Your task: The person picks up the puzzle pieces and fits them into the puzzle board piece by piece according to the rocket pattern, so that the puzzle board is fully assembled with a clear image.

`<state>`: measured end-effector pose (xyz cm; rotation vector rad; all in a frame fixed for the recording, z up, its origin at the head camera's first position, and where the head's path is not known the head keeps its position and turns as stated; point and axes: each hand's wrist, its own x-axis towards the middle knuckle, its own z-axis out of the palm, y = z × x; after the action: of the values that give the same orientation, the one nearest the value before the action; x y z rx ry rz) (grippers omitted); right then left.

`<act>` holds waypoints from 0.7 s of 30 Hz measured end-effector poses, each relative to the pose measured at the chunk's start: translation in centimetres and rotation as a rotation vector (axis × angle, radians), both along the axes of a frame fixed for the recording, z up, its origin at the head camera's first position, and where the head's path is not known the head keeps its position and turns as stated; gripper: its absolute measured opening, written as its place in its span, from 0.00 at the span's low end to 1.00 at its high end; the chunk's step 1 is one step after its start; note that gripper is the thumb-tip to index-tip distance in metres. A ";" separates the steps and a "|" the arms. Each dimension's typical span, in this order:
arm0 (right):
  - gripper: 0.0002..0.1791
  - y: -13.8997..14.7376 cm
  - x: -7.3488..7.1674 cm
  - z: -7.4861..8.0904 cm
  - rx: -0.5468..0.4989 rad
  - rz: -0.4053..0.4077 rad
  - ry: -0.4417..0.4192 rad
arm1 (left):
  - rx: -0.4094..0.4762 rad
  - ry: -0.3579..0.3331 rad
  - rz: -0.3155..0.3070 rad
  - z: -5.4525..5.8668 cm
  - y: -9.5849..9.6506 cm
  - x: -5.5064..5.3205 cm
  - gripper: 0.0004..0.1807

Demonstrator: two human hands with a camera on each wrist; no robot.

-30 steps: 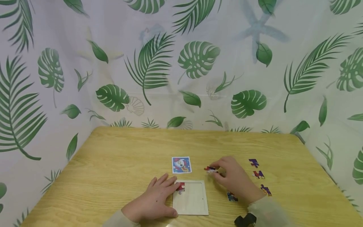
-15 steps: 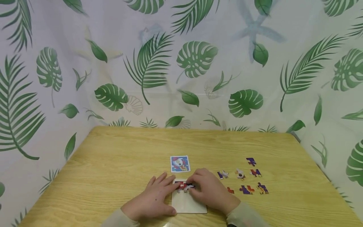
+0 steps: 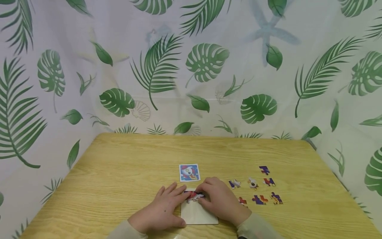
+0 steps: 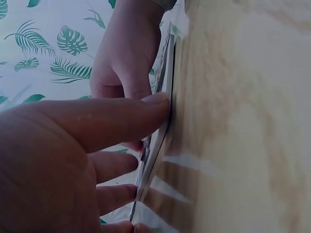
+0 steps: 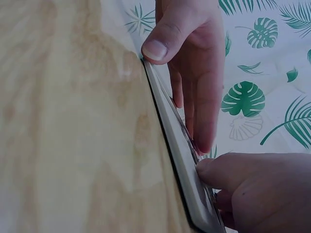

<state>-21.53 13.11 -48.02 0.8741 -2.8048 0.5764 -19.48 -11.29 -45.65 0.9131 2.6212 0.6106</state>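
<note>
A shallow wooden puzzle board point(image 3: 198, 215) lies on the table in the head view. My left hand point(image 3: 162, 209) rests along its left side with fingers spread. The left thumb is at the near corner, and the index fingertip touches a red puzzle piece point(image 3: 189, 194) in the top-left corner. At the board's upper right, my right hand point(image 3: 221, 202) pinches a white and dark puzzle piece point(image 3: 198, 197), pressed up beside the red one. Its fingers partly cover it. In the right wrist view, the right thumb point(image 5: 214, 171) sits right at the board's raised edge.
Several loose puzzle pieces lie right of the board, among them a purple one point(image 3: 264, 170), a white one point(image 3: 252, 183) and a purple-orange one point(image 3: 259, 199). One piece point(image 3: 243, 200) is partly behind the right hand. A picture card point(image 3: 189, 172) lies beyond the board.
My right hand has brought its puzzle piece leftward onto the board, against the red one. Loose pieces formerly behind that arm now show. My left hand has stayed nearly still.
</note>
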 end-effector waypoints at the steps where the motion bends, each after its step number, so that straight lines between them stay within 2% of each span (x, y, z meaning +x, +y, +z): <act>1: 0.10 0.0 0.0 0.0 -0.001 -0.001 0.005 | -0.004 0.006 -0.006 0.0 0.0 0.0 0.47; 10: 0.09 -0.1 -0.1 -0.1 0.000 -0.015 0.008 | -0.036 0.057 -0.035 0.0 0.1 0.0 0.45; 15: 0.09 -0.1 -0.2 -0.2 -0.024 -0.017 0.003 | -0.039 0.066 -0.033 -0.1 0.2 0.1 0.46; 21: 0.09 0.1 0.0 0.0 -0.034 -0.033 -0.042 | -0.039 0.051 -0.025 -0.1 0.3 0.0 0.45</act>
<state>-21.54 13.23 -48.00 0.8171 -2.8323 0.6424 -19.45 -11.04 -45.76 0.9605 2.6528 0.5344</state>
